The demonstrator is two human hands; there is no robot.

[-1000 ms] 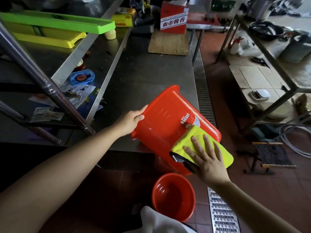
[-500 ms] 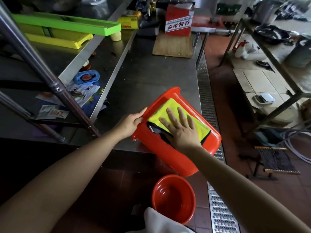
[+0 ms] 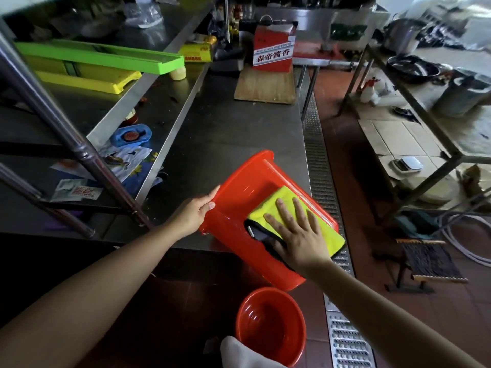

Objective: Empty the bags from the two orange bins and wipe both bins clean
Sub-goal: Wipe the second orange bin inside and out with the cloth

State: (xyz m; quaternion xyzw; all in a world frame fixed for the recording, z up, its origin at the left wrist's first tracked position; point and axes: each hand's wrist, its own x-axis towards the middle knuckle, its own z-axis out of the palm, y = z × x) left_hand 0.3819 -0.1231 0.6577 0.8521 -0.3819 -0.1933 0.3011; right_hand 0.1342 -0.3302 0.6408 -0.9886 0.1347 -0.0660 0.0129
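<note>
An orange bin (image 3: 239,208) lies tipped on its side at the near edge of a steel table (image 3: 225,134), its bottom end hanging out past the table edge over the red tile floor (image 3: 372,181). The left hand (image 3: 192,215) holds the bin by its rim on the left, fingers curled over the edge with the thumb on the outside. The right hand (image 3: 295,235) lies flat with its fingers spread, pressing a yellow cloth (image 3: 289,208) with a dark border against the bin's upward-facing side; whether that surface is the outer wall or the base is hard to tell from this angle. Below, near the person, a second orange bin (image 3: 271,325) stands upright on the floor with its mouth open upward, and a piece of white fabric (image 3: 244,354) sits just beside its near rim. A metal drain grate (image 3: 318,160) runs along the floor to the right of the table. At the far end of the table a red carton (image 3: 273,54) stands on a wooden board (image 3: 265,86). On the shelf to the left lie a green tray (image 3: 101,57) over a yellow tray (image 3: 87,81), and lower down a blue dish (image 3: 131,135) beside printed papers (image 3: 125,160).
</note>
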